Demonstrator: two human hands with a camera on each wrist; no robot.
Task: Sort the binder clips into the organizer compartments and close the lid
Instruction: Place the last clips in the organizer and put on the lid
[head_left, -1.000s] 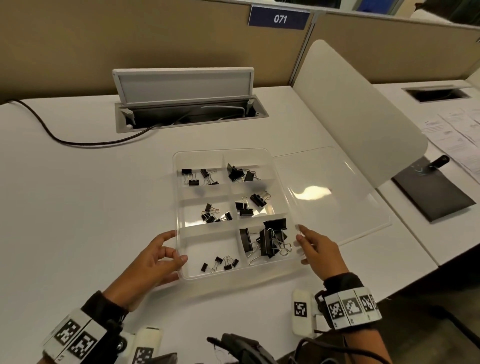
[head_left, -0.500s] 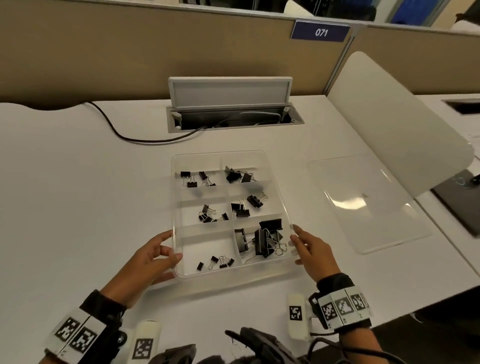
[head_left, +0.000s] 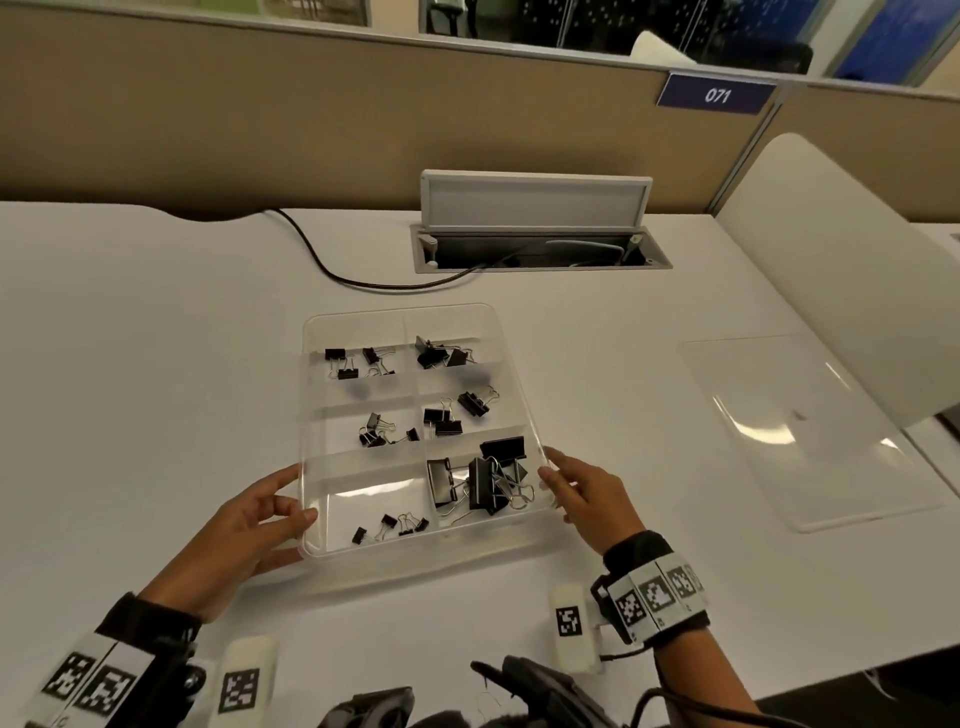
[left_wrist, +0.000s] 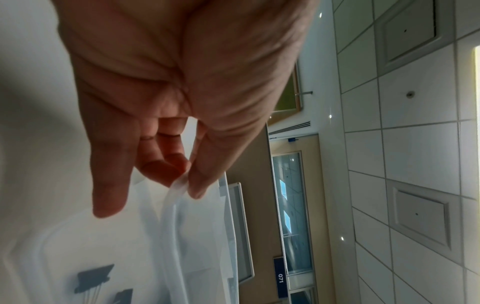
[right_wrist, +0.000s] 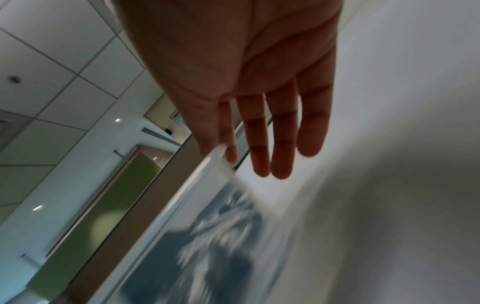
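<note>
The clear organizer (head_left: 415, 322) is held at its near end on the white desk (head_left: 130, 364); its left rim is pinched between thumb and curled fingers of the left hand (head_left: 244, 530); its right rim is touched by the thumb and forefinger of the right hand (head_left: 587, 499), whose other fingers are seen nearly straight and spread; black binder clips (head_left: 483, 478) are spread over six compartments; the lid (head_left: 810, 431) is seen flat on the desk, well apart to the right.
</note>
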